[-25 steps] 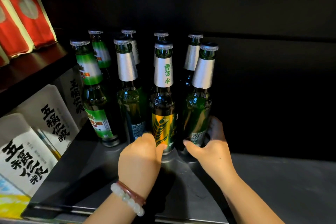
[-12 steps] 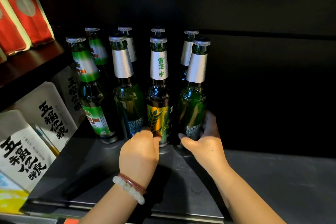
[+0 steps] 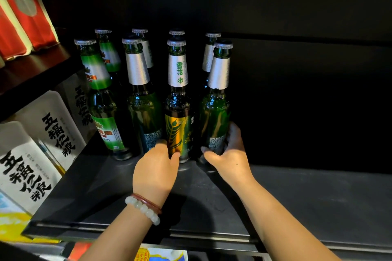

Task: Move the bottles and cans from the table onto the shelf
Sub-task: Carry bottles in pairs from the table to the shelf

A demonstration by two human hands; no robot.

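Several green glass beer bottles stand in two rows at the back left of the dark shelf [image 3: 297,197]. My left hand [image 3: 157,167], with a bead bracelet on the wrist, grips the base of the yellow-labelled bottle [image 3: 178,99] in the front row. My right hand [image 3: 230,154] wraps around the lower part of the rightmost front bottle [image 3: 215,112], which has a silver neck foil. Both bottles stand on the shelf, close beside each other. To their left are a silver-foil bottle [image 3: 144,110] and a green-labelled bottle [image 3: 101,112].
White bags with black lettering [image 3: 57,131] lean at the shelf's left end. Red packages [image 3: 25,12] sit on a higher ledge at upper left. The shelf's right half is bare dark surface. A metal front rim [image 3: 212,234] runs along the shelf edge.
Both hands, still holding their bottles, have slid a little deeper into the shelf toward the other bottles. The view has shifted slightly.
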